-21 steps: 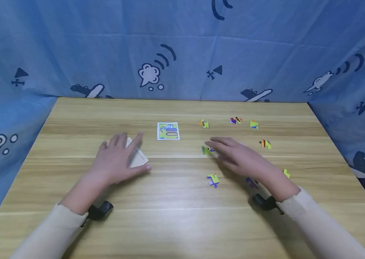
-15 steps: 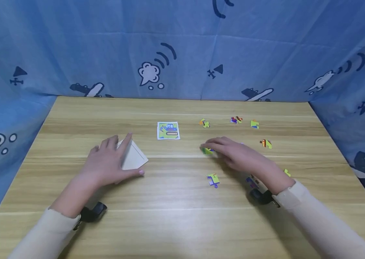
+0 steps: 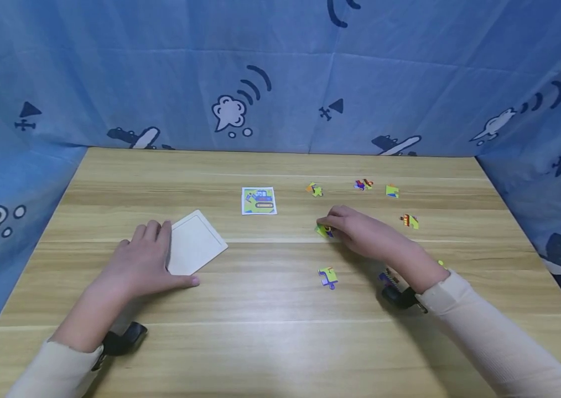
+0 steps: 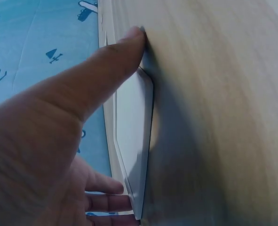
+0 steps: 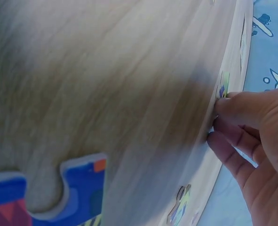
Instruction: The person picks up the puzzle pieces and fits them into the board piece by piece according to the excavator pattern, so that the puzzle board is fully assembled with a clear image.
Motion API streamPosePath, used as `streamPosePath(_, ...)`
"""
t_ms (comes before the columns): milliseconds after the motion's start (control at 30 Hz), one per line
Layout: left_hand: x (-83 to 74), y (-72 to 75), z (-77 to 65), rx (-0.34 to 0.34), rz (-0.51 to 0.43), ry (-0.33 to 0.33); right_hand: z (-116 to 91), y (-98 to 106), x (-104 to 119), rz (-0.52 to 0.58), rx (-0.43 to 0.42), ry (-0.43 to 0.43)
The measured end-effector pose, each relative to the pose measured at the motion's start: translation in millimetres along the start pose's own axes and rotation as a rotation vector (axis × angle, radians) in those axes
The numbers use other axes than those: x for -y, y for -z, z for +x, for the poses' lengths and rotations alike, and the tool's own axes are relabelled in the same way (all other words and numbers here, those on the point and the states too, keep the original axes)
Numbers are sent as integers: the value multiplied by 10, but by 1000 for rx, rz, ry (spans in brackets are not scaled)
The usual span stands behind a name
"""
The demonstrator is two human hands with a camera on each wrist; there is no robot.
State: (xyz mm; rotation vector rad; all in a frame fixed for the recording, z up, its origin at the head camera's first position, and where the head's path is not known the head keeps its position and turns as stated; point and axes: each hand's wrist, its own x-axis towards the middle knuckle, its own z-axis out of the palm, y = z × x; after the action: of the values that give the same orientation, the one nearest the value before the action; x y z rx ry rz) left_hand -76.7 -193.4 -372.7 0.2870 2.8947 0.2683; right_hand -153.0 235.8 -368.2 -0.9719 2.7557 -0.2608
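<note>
A white square board (image 3: 197, 246) with a shallow rim lies turned corner-on at the left. My left hand (image 3: 141, 262) rests against its left side, fingers along the edge and thumb stretched out by the near corner; the left wrist view shows the fingertips touching the board (image 4: 134, 127). Near the middle right, my right hand (image 3: 367, 235) pinches a yellow-green jigsaw piece (image 3: 322, 230) between thumb and fingers, low at the tabletop. Part of that piece is hidden by the fingertips. Closer to me lies another jigsaw piece (image 3: 328, 277), green with a blue border.
A small picture card (image 3: 259, 200) of an excavator lies at the middle back. Several loose jigsaw pieces surround the right hand, among them a red-and-purple piece (image 3: 363, 184), a green one (image 3: 392, 191) and a striped piece (image 3: 409, 221). A blue curtain (image 3: 280, 83) hangs behind the table.
My left hand has slid left and toward me, uncovering more of the board, which stays put. My right fingers have closed on the jigsaw piece, which has shifted slightly to the right.
</note>
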Motion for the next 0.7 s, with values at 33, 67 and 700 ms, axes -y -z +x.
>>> streamPosePath(33,3,3,0,-3,1,-1,-1,1,-4,15,-5,-5)
streamPosePath(67,6,4,1,-5,2,-1,-4,2,-9,32,-12,-6)
streamPosePath(700,-37,25,15,37,-17,-80,-36,-28,-95,125,-62,-46)
